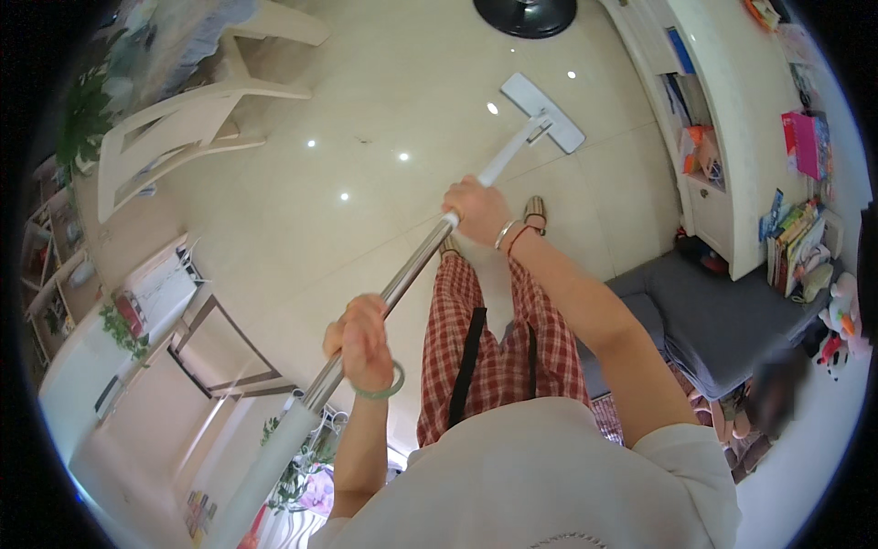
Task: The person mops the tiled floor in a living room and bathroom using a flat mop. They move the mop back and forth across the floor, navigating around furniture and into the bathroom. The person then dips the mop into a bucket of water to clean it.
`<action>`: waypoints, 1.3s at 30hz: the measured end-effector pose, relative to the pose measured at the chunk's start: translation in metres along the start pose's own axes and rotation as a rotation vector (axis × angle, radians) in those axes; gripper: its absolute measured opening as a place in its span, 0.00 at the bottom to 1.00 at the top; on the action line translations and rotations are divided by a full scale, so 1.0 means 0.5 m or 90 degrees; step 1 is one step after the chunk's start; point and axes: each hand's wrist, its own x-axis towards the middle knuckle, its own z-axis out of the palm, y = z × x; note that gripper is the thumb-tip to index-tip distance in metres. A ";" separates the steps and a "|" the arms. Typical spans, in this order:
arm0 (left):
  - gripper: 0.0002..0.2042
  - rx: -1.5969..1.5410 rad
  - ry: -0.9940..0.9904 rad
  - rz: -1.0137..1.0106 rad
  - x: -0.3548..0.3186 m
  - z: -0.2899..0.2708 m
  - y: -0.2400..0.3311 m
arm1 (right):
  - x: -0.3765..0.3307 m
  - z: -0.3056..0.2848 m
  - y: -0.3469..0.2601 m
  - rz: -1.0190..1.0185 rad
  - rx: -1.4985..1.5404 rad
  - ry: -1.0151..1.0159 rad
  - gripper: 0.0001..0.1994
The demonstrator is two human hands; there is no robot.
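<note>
A flat mop (416, 265) slants across the view, its silver pole running from the lower left up to a white rectangular mop head (542, 112) on the tiled floor. My left hand (362, 340), a green bangle at its wrist, is closed around the lower left part of the pole, a little blurred. Farther up, near the white joint, my right hand (477, 210) wraps the pole; a silver bracelet and a red cord circle that wrist. The mop head lies flat, beyond my feet and to the right.
A white cabinet (709, 215) with open shelves borders the floor at right, beside a dark grey cushioned seat (732, 311). A round black base (528, 14) stands at the far edge. Cream chairs (174, 137) are at left. My slippered foot (535, 212) is near the mop.
</note>
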 end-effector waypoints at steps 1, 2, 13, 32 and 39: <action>0.16 -0.011 -0.012 0.000 0.012 0.032 -0.026 | -0.003 -0.027 0.032 0.020 -0.018 0.024 0.04; 0.16 -0.023 -0.016 -0.020 0.019 0.059 -0.059 | -0.012 -0.052 0.071 0.042 -0.036 0.047 0.04; 0.15 -0.052 -0.195 -0.037 -0.047 0.214 -0.210 | -0.187 -0.114 0.289 0.174 -0.061 0.216 0.08; 0.16 0.224 -0.244 -0.017 -0.075 -0.334 0.228 | -0.020 0.353 -0.340 0.051 0.218 0.208 0.06; 0.17 0.123 -0.207 -0.002 -0.117 -0.254 0.178 | -0.084 0.263 -0.279 0.028 0.109 0.033 0.03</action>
